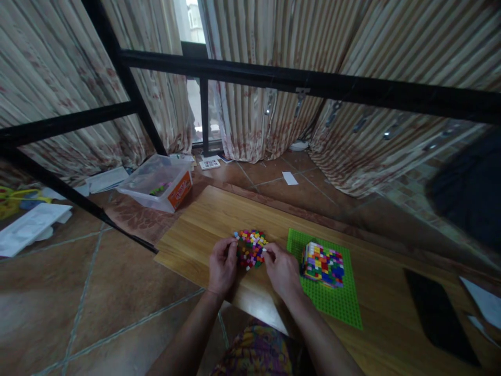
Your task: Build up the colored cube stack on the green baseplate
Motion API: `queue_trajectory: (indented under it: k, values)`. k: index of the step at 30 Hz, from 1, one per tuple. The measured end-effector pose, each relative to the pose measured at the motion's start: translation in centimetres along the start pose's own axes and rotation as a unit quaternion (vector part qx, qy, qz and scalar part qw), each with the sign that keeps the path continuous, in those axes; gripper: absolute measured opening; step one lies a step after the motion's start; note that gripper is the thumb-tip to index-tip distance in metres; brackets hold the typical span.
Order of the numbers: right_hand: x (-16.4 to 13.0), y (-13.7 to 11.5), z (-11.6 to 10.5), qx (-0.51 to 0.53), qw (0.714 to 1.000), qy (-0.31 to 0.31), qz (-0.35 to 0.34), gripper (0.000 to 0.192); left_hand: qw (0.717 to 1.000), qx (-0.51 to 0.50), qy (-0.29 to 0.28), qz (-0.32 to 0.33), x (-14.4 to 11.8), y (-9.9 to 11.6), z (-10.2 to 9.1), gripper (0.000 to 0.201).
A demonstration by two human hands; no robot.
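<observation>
A loose pile of small coloured toy bricks (252, 250) lies on the wooden table between my hands. My left hand (223, 265) rests at the pile's left edge with thumb and forefinger pressed together; whether they hold a brick cannot be made out. A light blue brick lies just beyond those fingertips. At the pile's right side, my right hand (284, 269) pinches a small white brick (264, 250). Right of it, a green studded baseplate (344, 308) bears a multicoloured block built of bricks (324, 263).
The narrow wooden table (188, 240) runs left to right. A dark flat panel (438, 313) and a white item (483, 297) lie on its right. Beyond its left end stands a clear plastic bin (151, 193). Black metal bars (274, 73) cross in front of the curtains.
</observation>
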State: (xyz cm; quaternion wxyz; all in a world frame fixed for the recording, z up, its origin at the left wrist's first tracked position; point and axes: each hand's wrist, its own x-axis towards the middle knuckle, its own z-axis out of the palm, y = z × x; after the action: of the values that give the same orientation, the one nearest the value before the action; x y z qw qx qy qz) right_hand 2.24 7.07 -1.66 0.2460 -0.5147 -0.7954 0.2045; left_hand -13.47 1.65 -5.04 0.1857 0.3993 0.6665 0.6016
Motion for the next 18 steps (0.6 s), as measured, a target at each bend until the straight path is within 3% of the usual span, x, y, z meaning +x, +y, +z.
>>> queue_trajectory:
  k: [12, 18]
  values:
    - [0.0, -0.3, 0.6, 0.049, 0.999, -0.019, -0.011, 0.017, 0.992, 0.087, -0.056, 0.073, 0.3, 0.5, 0.2, 0.013]
    - [-1.3, 0.7, -0.4, 0.073, 0.997, 0.026, 0.007, 0.022, 0.994, 0.074, -0.052, 0.062, 0.2, 0.2, 0.1, 0.017]
